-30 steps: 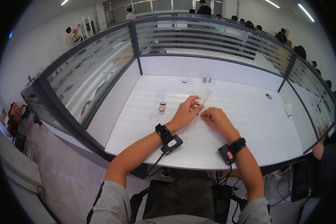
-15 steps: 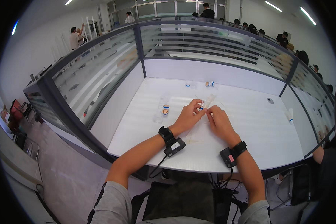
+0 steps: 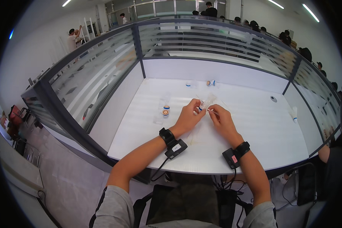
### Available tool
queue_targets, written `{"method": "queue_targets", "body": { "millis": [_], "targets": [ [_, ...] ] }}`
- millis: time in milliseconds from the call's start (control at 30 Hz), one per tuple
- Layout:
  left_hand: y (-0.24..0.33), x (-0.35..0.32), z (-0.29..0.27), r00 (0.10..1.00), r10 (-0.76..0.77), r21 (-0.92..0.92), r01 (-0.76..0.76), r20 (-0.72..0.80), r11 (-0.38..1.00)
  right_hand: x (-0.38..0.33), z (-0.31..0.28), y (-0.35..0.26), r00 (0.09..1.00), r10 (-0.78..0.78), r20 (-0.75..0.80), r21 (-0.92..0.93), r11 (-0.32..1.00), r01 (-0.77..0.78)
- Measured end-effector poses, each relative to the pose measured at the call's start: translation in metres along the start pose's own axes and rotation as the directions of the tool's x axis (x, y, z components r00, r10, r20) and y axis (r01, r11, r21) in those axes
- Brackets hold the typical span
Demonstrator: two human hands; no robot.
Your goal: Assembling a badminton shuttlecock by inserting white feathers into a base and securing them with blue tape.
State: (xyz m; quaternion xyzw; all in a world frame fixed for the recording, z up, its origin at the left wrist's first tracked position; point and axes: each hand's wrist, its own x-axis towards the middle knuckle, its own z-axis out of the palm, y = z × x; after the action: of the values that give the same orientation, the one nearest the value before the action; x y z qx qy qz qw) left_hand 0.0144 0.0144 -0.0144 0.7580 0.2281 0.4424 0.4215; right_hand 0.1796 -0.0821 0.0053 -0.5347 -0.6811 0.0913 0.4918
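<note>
Over the middle of the white desk (image 3: 254, 140), both of my hands meet at fingertip height. My left hand (image 3: 190, 116) is closed around a small clear container with a blue band (image 3: 201, 108), partly covered by the fingers. My right hand (image 3: 222, 121) pinches a thin white stick (image 3: 210, 110), its tip close to the container. Just beyond the hands lies a loose spread of thin pale sticks (image 3: 213, 99) and something clear. Left of my left hand stand two small round blue-banded containers (image 3: 166, 112) with brown-ringed tops, beside clear plastic pieces.
Near the back panel lie another brown-topped blue-banded container (image 3: 211, 83) and a clear one (image 3: 189, 84). A white tube with a blue end (image 3: 295, 114) rests by the right panel, near a round cable hole (image 3: 273, 99). Partitions (image 3: 216, 70) enclose the desk; people work beyond.
My right fingers have opened slightly from the container, and the white stick between them now shows. The left hand keeps its hold. The whole view has shifted a little.
</note>
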Motion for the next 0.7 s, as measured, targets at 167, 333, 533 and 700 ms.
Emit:
{"method": "queue_targets", "body": {
  "millis": [167, 333, 533, 700],
  "targets": [
    [-0.0005, 0.0002, 0.0025, 0.997, 0.072, 0.046, -0.071, -0.03, 0.996, 0.001, -0.0007, -0.0005, 0.999, 0.024, -0.029, -0.002, 1.0, -0.024],
    [0.0039, 0.0, -0.0009, 0.998, 0.058, 0.104, -0.056, -0.021, 0.993, 0.0008, 0.0004, -0.0037, 0.999, 0.006, -0.041, 0.001, 1.0, -0.006],
    [0.0049, 0.0001, -0.0052, 0.998, 0.067, 0.126, -0.064, -0.02, 0.99, 0.0024, -0.0001, -0.0055, 0.999, -0.002, -0.032, -0.058, 0.998, 0.0],
    [0.006, -0.0003, -0.0039, 0.998, 0.063, 0.137, -0.06, -0.016, 0.989, 0.0022, -0.0009, -0.0068, 0.996, 0.06, -0.061, -0.016, 0.998, -0.061]
  ]
}}
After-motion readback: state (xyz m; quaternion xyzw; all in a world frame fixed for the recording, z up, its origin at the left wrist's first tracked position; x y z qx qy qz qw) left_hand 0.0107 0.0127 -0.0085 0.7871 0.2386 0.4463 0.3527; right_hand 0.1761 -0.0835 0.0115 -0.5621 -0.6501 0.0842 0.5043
